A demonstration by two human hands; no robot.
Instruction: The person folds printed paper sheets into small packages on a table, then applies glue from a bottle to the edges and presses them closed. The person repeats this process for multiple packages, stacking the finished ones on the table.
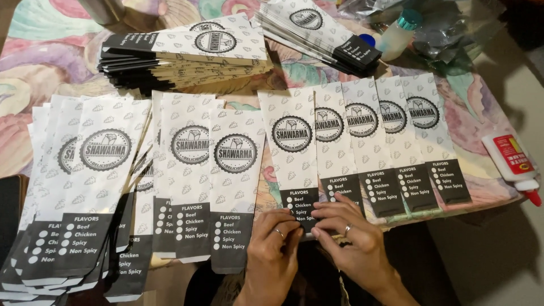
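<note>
Hands pinch the near end of a paper bag (293, 153), left hand (273, 249) and right hand (347, 235) side by side; its long axis runs far across the worktop (493, 170).

One flat white paper sleeve (293, 156), round black emblem, black checklist band at its lower end, lying lengthwise, band end under the fingers (294, 224).

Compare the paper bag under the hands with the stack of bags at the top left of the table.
The bag under the hands lies single and lengthwise, leading an overlapping row; the stacked bags are piled many deep and turned sideways. The left hand and right hand press the single bag's dark bottom edge; nothing touches the stack. Both are white patterned paper bags with a round emblem and a dark end panel.
</note>
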